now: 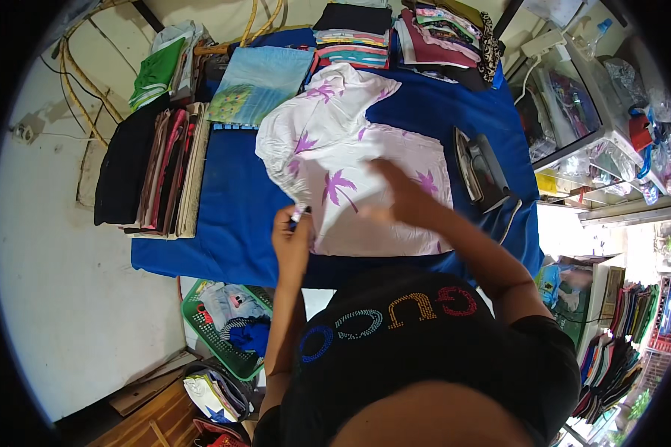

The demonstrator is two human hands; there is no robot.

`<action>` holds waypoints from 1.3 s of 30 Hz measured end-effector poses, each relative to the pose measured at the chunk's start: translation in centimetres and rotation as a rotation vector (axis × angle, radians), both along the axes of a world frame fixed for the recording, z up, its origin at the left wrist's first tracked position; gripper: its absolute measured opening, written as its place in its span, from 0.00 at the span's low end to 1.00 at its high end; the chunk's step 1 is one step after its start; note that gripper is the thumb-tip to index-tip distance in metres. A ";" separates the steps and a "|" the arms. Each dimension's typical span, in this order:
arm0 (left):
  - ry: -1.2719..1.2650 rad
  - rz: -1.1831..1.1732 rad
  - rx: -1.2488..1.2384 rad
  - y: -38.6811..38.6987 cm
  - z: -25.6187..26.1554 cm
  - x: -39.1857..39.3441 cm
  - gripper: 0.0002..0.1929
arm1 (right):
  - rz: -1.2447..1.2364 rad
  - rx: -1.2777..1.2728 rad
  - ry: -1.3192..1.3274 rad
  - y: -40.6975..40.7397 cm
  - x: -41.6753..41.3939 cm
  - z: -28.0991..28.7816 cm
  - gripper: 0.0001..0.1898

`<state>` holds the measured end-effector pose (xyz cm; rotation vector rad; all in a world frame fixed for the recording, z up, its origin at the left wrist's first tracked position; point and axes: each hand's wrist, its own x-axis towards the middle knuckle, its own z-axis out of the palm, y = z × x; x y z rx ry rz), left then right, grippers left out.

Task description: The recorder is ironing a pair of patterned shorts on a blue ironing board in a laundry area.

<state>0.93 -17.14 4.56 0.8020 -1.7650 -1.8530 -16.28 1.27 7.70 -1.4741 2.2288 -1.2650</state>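
Note:
A white garment with purple palm-tree prints [335, 167] lies on the blue cloth of the table [235, 207]. Its upper left part is bunched and wrinkled, while the lower right part is spread fairly flat. At the near left edge, my left hand [292, 232] pinches a bit of the garment's edge between thumb and fingers. My right hand [400, 195], blurred, is over the flat part with its fingers apart and grips nothing; whether it touches the fabric I cannot tell. An electric iron [481, 170] rests on the cloth right of the garment, its cord trailing towards me.
Folded clothes stand in stacks at the left [156, 173], the back [352, 42] and the back right [442, 42]. A folded blue and green cloth [260, 84] lies at the back left. Below the table's near left edge is a green laundry basket [223, 349]. A glass display case [570, 106] stands right.

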 end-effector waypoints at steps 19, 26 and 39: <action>0.186 -0.180 -0.921 2.4 -0.1 -4.2 0.24 | 0.179 -0.128 -0.340 -0.1 5.5 12.2 0.18; 0.355 -0.250 -0.758 4.4 4.6 -4.4 0.23 | 0.069 -0.303 -0.493 0.9 4.7 16.1 0.17; 0.525 -0.257 -0.805 4.4 6.6 -4.9 0.20 | -0.028 -0.616 -0.547 1.4 3.4 18.9 0.14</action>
